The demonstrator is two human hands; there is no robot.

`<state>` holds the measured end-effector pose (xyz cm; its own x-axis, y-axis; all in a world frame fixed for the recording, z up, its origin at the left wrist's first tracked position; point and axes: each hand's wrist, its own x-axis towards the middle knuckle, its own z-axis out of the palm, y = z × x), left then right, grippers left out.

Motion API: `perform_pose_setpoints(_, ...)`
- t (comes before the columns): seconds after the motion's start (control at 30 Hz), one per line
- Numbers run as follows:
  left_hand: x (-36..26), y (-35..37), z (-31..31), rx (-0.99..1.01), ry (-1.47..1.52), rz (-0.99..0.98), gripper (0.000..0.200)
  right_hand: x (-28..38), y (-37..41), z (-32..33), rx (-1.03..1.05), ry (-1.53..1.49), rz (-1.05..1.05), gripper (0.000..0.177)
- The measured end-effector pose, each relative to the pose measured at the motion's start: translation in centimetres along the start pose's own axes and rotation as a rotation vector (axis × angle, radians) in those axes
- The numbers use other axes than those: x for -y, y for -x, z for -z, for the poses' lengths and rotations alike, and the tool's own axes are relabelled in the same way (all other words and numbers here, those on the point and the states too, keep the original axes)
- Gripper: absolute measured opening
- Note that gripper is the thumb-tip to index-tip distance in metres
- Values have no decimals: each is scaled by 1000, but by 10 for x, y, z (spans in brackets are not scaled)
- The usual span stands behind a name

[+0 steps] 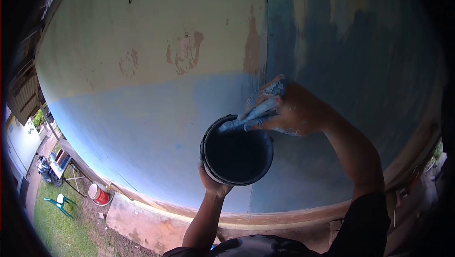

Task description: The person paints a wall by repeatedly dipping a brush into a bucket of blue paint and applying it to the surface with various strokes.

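while fingers (270, 122) grip brush (232, 125), bucket (203, 150) gapes

We hold a round bucket (204, 155) with its open mouth towards us. Its rim is dark and smeared, and a strip of paler outer wall shows at the lower left. The inside is so dark that we cannot tell how full it is. We also hold a brush (263, 108), coated in light blue paint, slanting down leftward, its tip at the mouth's upper edge.
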<state>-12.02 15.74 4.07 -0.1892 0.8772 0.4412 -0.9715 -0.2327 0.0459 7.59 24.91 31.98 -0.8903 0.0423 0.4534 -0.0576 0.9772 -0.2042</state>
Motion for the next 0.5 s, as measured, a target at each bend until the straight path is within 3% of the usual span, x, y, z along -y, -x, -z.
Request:
perform_pose_setpoints(0.07,10,-10,-9,-115,-67,46,68,-6,10,3,-21,196,178,26)
perform_pose_setpoints(0.2,30,-30,-36,-59,21,188,69,-9,28,-7,-143,182,84,26)
perform_pose_setpoints(0.27,37,-36,-47,-74,15,265,74,-11,38,-7,-245,294,151,25)
perform_pose_setpoints(0.37,50,-52,-52,-64,147,323,80,-15,55,-6,-262,483,166,29)
perform_pose_setpoints(0.5,59,-67,-66,-17,103,421,79,-7,72,9,-305,596,115,33)
